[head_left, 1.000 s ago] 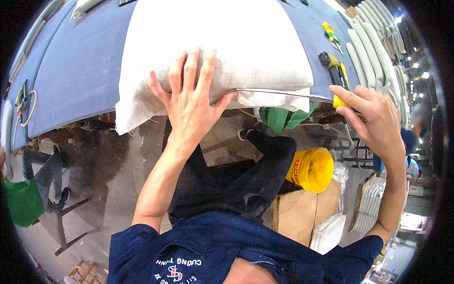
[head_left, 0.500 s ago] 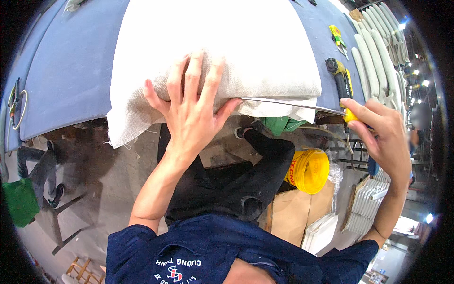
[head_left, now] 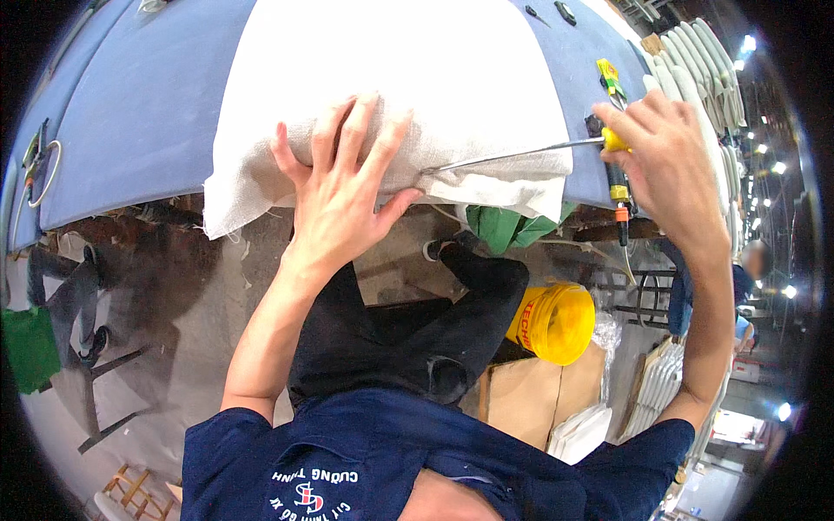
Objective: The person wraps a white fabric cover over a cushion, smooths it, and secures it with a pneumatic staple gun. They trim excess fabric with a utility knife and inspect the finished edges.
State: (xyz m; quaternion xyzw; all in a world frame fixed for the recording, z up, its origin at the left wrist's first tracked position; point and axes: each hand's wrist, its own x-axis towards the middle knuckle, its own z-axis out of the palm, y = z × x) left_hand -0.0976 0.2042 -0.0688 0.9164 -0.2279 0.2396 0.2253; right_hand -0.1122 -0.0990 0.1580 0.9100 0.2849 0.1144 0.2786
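Observation:
A piece of off-white woven fabric (head_left: 400, 61) lies over the blue-covered bench (head_left: 139, 130), its frayed near edge hanging over the front. My left hand (head_left: 343, 178) presses flat on it near that edge, fingers spread, thumb pointing right. In my right hand (head_left: 667, 161) is a screwdriver (head_left: 521, 154), gripped by its yellow handle. The long metal shaft slants left across the fabric, and its tip meets the cloth just beyond my left thumb. Small creases gather around the tip. Whether the tip pierces the cloth, I cannot tell.
Behind my right hand lies a yellow and black tool (head_left: 618, 191) with a hose, partly hidden. Green cloth (head_left: 504, 227) hangs below the bench edge. A yellow bucket (head_left: 530, 321) stands by my leg above cardboard (head_left: 526, 391). Pale padded pieces (head_left: 695, 61) are lined up at far right.
My right hand has risen away from me, so the screwdriver now slants more steeply and creases the cloth. My left hand stays pressed on the fabric. The view has shifted slightly.

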